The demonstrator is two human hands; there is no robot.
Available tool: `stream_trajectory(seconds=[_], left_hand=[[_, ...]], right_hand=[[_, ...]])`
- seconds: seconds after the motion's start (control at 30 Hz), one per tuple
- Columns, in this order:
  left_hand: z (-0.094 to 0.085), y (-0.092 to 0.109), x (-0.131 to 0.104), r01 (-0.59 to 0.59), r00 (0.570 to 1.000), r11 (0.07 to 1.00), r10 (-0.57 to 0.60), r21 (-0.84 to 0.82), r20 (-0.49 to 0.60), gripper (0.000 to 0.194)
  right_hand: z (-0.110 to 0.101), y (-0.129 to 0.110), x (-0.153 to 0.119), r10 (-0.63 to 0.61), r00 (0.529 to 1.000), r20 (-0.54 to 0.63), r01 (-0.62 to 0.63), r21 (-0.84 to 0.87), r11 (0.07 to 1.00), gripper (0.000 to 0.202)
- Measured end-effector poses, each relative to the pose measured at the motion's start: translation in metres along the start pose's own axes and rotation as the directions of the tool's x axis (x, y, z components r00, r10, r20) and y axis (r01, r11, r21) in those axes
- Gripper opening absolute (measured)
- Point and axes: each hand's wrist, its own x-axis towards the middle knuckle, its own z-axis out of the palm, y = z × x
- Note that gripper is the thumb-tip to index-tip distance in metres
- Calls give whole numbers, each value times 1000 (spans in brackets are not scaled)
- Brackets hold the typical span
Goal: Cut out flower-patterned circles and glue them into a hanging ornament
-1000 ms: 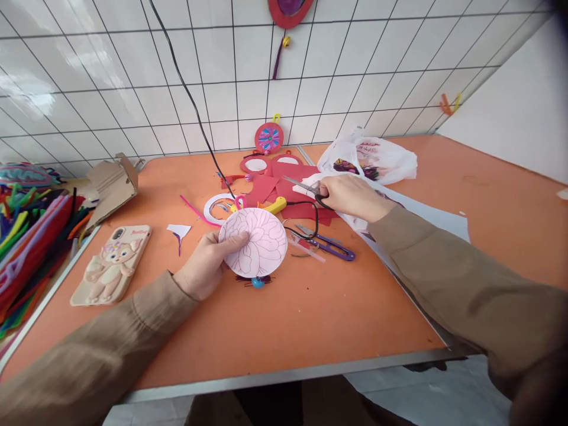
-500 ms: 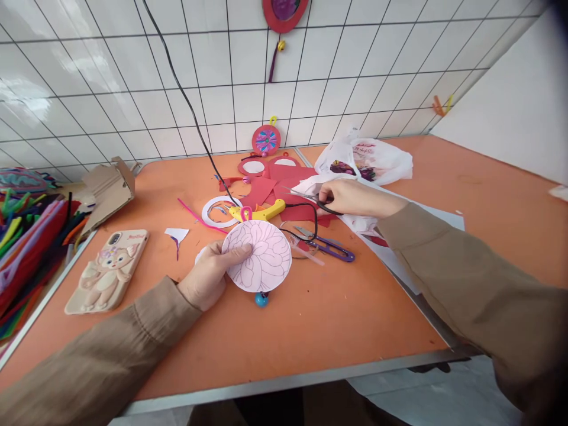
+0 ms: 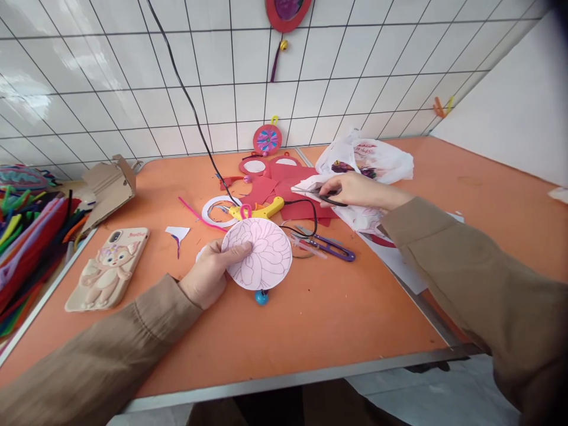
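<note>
My left hand [image 3: 213, 269] is closed on a round paper disc [image 3: 266, 254], thumb on its front. Petal-like lines cover the pale disc; a pink loop [image 3: 245, 211] shows at its top edge and a blue bell [image 3: 261, 297] below. My right hand [image 3: 350, 190] grips scissors [image 3: 329, 200] with dark handles, over crumpled white paper or plastic and red paper [image 3: 293, 174]; the blades point left. Just behind the disc lies a yellow hot glue gun [image 3: 266, 210] beside a white paper ring [image 3: 206, 214]. Purple-handled thread snips [image 3: 332, 248] lie right of the disc.
A phone in a bear-like case [image 3: 109, 269] lies at left, near colourful pipe cleaners [image 3: 31, 254] and torn cardboard [image 3: 110, 183]. A white plastic bag [image 3: 386, 163] sits at back right. A finished round ornament [image 3: 267, 141] leans against the tiled wall; a black cord [image 3: 186, 94] hangs down.
My right hand has drawn slightly right and up with the scissors, their tips now over the crumpled white material. My left hand keeps the disc in nearly the same place.
</note>
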Motion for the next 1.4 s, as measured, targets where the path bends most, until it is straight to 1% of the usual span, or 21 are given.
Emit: stream_trajectory(seconds=[0.1,0.17,0.27,0.33,0.4,0.5,0.57,0.7,0.8,0.87,0.93,1.0,1.03,1.07,1.1,1.13,1.17,1.2,1.27,1.33,1.4], left_hand=[[1,0,-1,-31,998,999,29,-42,-52,35],[1,0,-1,-63,992,995,55,-72,-112,34],[2,2,-2,-140,966,983,111,-115,-233,31],[2,3,-2,-186,943,976,144,-117,-298,29],[2,4,-1,-203,932,973,159,-106,-327,29],[2,3,-1,-208,937,973,168,-102,-308,30],[3,1,0,-209,946,972,173,-104,-275,31],[3,-2,0,-214,954,972,186,-96,-237,33],[2,-3,2,-197,963,976,174,-96,-205,36],[1,-4,3,-182,967,978,160,-101,-196,39],[0,-5,4,-180,967,979,158,-99,-198,40],[0,-5,5,-185,966,978,164,-94,-198,39],[1,-4,5,-185,967,978,165,-92,-194,39],[1,-4,5,-183,968,979,163,-89,-190,39],[2,-4,5,-180,969,980,162,-87,-189,39],[2,-3,5,-179,969,980,161,-84,-190,39],[2,-3,4,-179,969,981,161,-81,-190,39],[2,-3,4,-179,969,981,162,-78,-188,39],[2,-3,4,-181,970,981,165,-77,-178,39],[0,-4,4,-172,975,982,158,-76,-159,39],[-3,-5,5,-160,979,984,148,-78,-142,39]], right_hand=[[4,-6,-2,62,992,-113,-82,-180,980,17],[9,-9,-1,67,982,-178,-118,-297,947,18],[13,-6,4,38,994,-103,-69,-310,948,11],[14,0,8,41,997,-59,-55,-260,964,12],[14,6,9,55,998,-34,-61,-190,980,15],[16,8,9,40,997,-70,-49,-133,990,19],[17,6,8,-14,996,-88,2,-138,990,20],[13,7,9,-73,996,55,75,-36,997,17],[6,12,10,-53,990,132,43,74,996,8],[3,11,7,-13,996,87,3,107,994,7],[2,2,1,-9,998,-68,17,115,993,6],[4,-16,-5,-138,952,-272,171,99,980,8],[7,-27,-7,-257,914,-313,297,89,951,13],[11,-39,-7,-397,866,-303,432,57,900,19],[15,-50,-6,-525,813,-253,549,30,835,28],[21,-60,-4,-608,770,-191,622,16,783,36],[26,-69,-1,-649,751,-122,655,20,755,45],[32,-75,3,-669,740,-71,672,11,741,51],[42,-83,11,-661,750,22,662,-43,749,51],[49,-86,15,-643,763,71,646,-110,755,42],[53,-86,15,-649,758,67,652,-115,750,33]])
